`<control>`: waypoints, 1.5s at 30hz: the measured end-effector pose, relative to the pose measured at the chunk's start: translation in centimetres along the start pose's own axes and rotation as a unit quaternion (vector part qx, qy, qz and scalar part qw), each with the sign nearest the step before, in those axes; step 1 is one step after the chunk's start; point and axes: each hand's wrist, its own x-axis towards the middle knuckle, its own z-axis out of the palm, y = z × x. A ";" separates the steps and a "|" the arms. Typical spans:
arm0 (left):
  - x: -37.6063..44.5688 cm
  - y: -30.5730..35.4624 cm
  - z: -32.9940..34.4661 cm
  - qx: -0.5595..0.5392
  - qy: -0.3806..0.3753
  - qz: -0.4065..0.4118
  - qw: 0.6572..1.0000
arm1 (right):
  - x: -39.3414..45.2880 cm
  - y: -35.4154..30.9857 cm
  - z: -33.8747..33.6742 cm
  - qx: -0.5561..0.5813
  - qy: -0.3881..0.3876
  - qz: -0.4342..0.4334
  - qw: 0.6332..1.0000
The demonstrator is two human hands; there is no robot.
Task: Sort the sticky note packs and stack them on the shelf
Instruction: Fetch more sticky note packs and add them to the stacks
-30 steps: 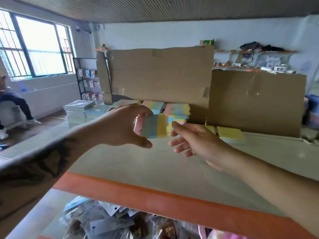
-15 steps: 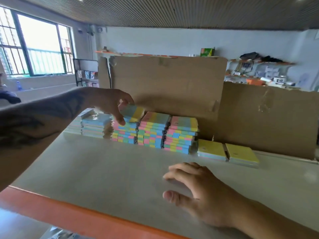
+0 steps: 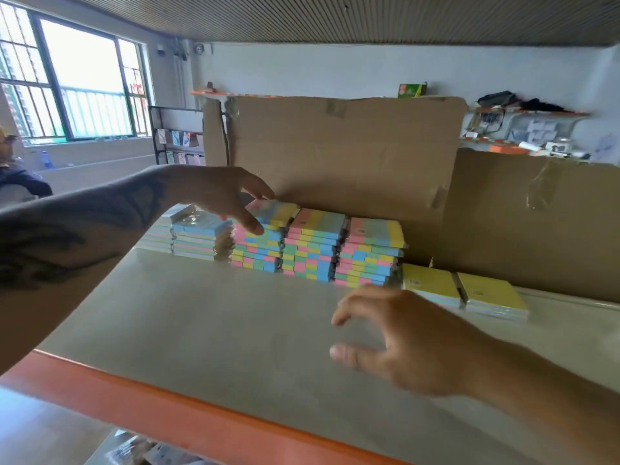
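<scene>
Three stacks of striped pink, green, blue and yellow sticky note packs stand on the shelf board (image 3: 208, 330) against cardboard. My left hand (image 3: 231, 196) hovers at the left stack, fingers spread, index and thumb touching its top pack (image 3: 276, 211), which lies slightly askew. The middle stack (image 3: 313, 246) and right stack (image 3: 370, 251) stand beside it. Pale blue-topped packs (image 3: 198, 234) are piled further left. Two yellow-topped packs (image 3: 432, 283) (image 3: 491, 295) lie to the right. My right hand (image 3: 402, 340) hangs above the board with loosely curled fingers, holding nothing.
An orange rail (image 3: 188, 417) edges the shelf's front. Cardboard sheets (image 3: 345, 152) form the back wall. Bagged goods (image 3: 134, 448) show on the level below. A seated person (image 3: 13, 176) is at far left by the window.
My left hand carried a striped pack from mid-air to the left stack, set it on top and loosened its grip. My right hand dropped toward the board, then lifted slightly.
</scene>
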 end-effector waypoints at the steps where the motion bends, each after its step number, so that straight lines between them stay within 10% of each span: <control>1: 0.2 -0.1 0.0 -0.008 -0.004 -0.004 1.000 | 1.1 -0.4 -0.9 -0.011 0.019 -0.003 1.000; 6: 0.0 0.3 -0.7 -0.028 -0.011 0.019 0.999 | 9.4 -1.9 -5.2 -0.039 0.113 0.005 0.993; 14: 0.8 -0.5 -0.4 -0.044 0.006 0.053 0.998 | 18.1 -1.4 -5.3 -0.028 0.049 0.083 0.995; 45: -0.5 2.3 2.6 -0.073 0.057 0.012 0.996 | 14.6 3.3 -6.6 -0.061 0.014 0.103 0.993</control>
